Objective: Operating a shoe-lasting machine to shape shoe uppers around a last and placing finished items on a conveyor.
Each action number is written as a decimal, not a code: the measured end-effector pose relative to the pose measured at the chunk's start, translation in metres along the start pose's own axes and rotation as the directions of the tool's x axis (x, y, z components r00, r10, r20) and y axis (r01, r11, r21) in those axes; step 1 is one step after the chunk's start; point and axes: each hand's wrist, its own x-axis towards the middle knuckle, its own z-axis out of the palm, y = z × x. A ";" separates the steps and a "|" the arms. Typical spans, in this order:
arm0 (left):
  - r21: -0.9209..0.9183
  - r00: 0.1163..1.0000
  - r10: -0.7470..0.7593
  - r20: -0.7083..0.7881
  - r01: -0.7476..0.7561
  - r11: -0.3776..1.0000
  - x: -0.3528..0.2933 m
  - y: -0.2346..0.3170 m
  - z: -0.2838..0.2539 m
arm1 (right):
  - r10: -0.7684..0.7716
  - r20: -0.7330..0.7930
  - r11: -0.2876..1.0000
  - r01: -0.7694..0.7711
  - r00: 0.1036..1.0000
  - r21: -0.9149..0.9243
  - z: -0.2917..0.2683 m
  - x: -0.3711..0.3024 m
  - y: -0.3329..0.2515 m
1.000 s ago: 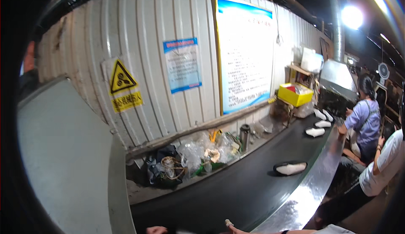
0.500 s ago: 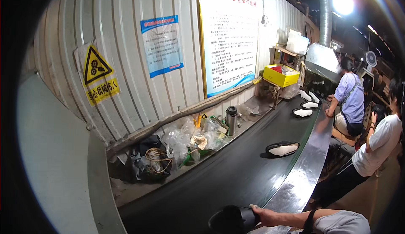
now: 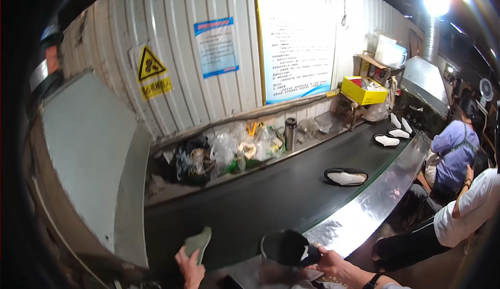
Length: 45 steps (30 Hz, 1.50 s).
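Note:
My left hand [image 3: 191, 271], at the lower edge of the head view, grips a grey-green, sole-shaped piece [image 3: 200, 241] over the near end of a dark conveyor belt [image 3: 271, 195]. To its right, my right hand [image 3: 329, 263] is closed on one end of a black shoe [image 3: 285, 248], held over the belt's near metal edge. Motion blurs the shoe, and part of my fingers is hidden behind it. Farther along the belt lies a black shoe with a white underside [image 3: 346, 177], apart from both hands.
Several more black-and-white shoes [image 3: 386, 140] lie at the belt's far end, before a metal hood [image 3: 426, 80]. A shiny metal ledge [image 3: 359, 211] borders the right side. Plastic bags [image 3: 225, 148] and a steel flask [image 3: 290, 133] line the wall side. Two people [image 3: 452, 151] are at right.
My left hand has come into view with the grey-green piece. The black shoe in my right hand has been raised and turned. The view has shifted, moving the surroundings within the picture.

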 end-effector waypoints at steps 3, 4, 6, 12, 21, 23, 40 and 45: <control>-0.134 0.980 0.179 0.086 -0.167 0.977 -0.005 0.100 -0.008 | -0.049 -0.020 0.994 0.050 0.999 0.095 -0.034 0.006 -0.009; -0.099 0.956 0.272 0.107 -0.262 0.960 -0.011 0.123 -0.008 | -0.068 -0.057 0.983 0.077 0.996 0.169 -0.022 -0.002 -0.011; -0.160 0.901 0.419 0.115 -0.400 0.903 -0.026 0.175 0.007 | -0.078 0.022 0.971 0.071 0.997 0.228 -0.035 -0.004 -0.022; -0.166 0.734 0.679 0.036 -0.665 0.728 -0.106 0.294 0.063 | -0.153 -0.047 0.969 0.160 0.987 0.188 -0.044 -0.027 -0.041; -0.272 0.423 0.019 0.906 0.617 -0.738 -0.031 0.243 0.073 | -0.324 0.630 -0.033 0.657 0.706 -0.753 -0.022 -0.103 -0.042; -0.313 0.379 -0.008 0.926 0.754 -0.578 -0.029 0.214 0.084 | -0.137 0.846 -0.362 0.769 0.515 -0.526 -0.034 -0.091 -0.017; -0.302 0.446 -0.728 0.520 0.894 0.332 -0.071 0.205 0.155 | -0.147 0.674 -0.084 0.670 0.724 -0.738 -0.096 -0.035 0.027; 0.033 0.509 -0.760 0.403 0.822 0.568 -0.065 0.260 0.147 | -0.101 0.787 -0.251 0.750 0.608 -0.612 -0.107 -0.031 0.025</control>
